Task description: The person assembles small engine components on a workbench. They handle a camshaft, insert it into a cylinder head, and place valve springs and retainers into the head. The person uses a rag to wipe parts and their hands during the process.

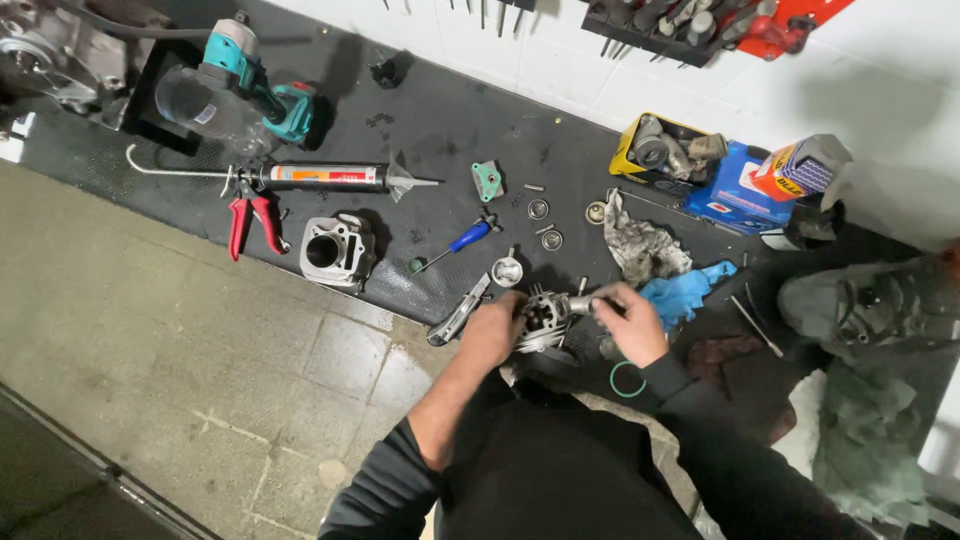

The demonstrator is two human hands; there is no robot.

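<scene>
Right now my left hand [492, 330] is clamped around a small finned metal engine part [545, 318], holding it at the near edge of the black bench mat [440, 130], just in front of my body. My right hand [630, 322] has its fingers pinched on a short metal piece [582, 303] that sticks out of the part's right side. Both hands are closed on what they hold, neither one loose.

Just beside my left hand lies a grey utility knife [458, 311], and a little beyond it a small metal cup [507, 271] and a blue-handled screwdriver [458, 243]. A green rubber ring [628, 379] lies near my right wrist. A blue glove [685, 292] sits just beyond my right hand, touching a dirty crumpled rag [640, 245].

Farther left on the mat stand a grey engine cylinder [335, 250], red-handled pliers [252, 220], a caulking gun [290, 177] and a teal power drill [255, 80]. A few washers [538, 209] and a small green bracket [487, 181] lie well apart from my hands, towards the white wall.
</scene>
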